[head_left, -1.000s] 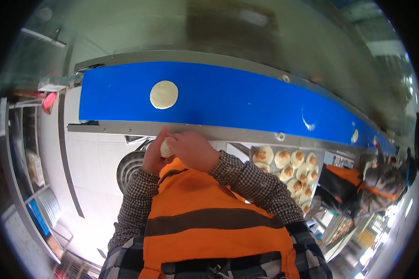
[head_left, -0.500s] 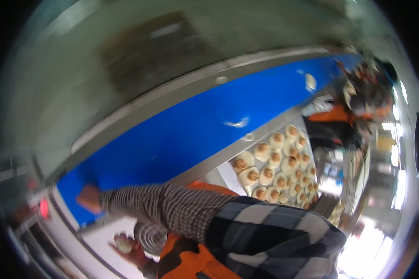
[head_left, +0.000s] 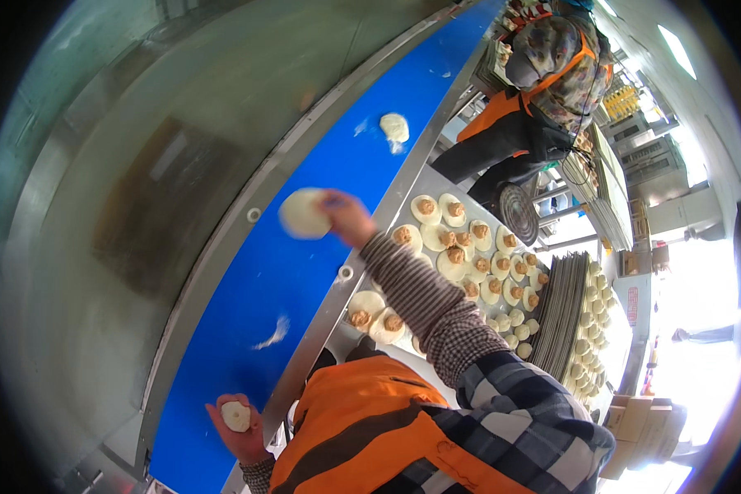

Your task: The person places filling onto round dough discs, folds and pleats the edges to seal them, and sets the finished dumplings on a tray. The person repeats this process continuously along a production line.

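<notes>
My right hand (head_left: 349, 219), blurred by motion, pinches the edge of a flat round dough wrapper (head_left: 303, 214) above the blue conveyor belt (head_left: 235, 300). My left hand (head_left: 245, 446) cups a small round dough piece (head_left: 236, 417) in its palm, over the belt's near edge at the lower left. Farther along the belt lies another flattened dough piece (head_left: 394, 128). Beside the belt, right of my right arm, several dough wrappers topped with brown filling (head_left: 454, 256) rest on a metal surface.
Several plain dough balls (head_left: 514, 321) sit near a stack of trays (head_left: 561, 306). A co-worker in an orange apron (head_left: 492, 115) bends over at the far end. A round dark stool (head_left: 519, 212) and cardboard boxes (head_left: 640, 420) stand to the right.
My right hand has moved from the belt's lower-left end up along it and now holds a wrapper. My left hand still holds its dough piece. The view has turned.
</notes>
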{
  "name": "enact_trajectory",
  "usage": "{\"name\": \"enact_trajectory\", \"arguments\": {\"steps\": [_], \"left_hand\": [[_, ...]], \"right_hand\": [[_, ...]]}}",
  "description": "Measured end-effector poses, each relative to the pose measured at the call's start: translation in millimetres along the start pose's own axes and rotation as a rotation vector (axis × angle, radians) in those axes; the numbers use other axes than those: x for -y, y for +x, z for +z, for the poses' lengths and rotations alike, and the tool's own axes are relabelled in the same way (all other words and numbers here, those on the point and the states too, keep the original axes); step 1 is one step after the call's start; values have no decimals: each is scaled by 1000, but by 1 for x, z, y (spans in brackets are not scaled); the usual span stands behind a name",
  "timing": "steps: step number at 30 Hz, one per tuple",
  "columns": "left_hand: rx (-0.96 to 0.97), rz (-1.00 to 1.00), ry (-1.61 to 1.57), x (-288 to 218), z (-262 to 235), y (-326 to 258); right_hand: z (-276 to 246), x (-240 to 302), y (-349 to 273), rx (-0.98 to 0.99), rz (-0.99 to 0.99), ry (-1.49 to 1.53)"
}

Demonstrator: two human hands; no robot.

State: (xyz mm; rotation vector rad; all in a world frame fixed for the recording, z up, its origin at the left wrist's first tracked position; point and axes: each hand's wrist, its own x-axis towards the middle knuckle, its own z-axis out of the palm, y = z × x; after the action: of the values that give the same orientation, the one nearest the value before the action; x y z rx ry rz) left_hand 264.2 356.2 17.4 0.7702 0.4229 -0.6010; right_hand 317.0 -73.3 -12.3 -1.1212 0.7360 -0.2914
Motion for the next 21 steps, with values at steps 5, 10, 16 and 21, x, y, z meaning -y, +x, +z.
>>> {"name": "enact_trajectory", "arguments": {"steps": [5,10,16,21], "left_hand": [[81,-177,78,20,40,19],[78,-246,182,24,57,33],[174,-348,331,25,74,39],[85,-449,447,19,105,37]], "right_hand": [[-128,70,61,-162,-180,230],[-166,64,105,-150,-95,460],[-143,13,129,-529,26,-1220],[-47,13,64,-473,-316,-989]]}}
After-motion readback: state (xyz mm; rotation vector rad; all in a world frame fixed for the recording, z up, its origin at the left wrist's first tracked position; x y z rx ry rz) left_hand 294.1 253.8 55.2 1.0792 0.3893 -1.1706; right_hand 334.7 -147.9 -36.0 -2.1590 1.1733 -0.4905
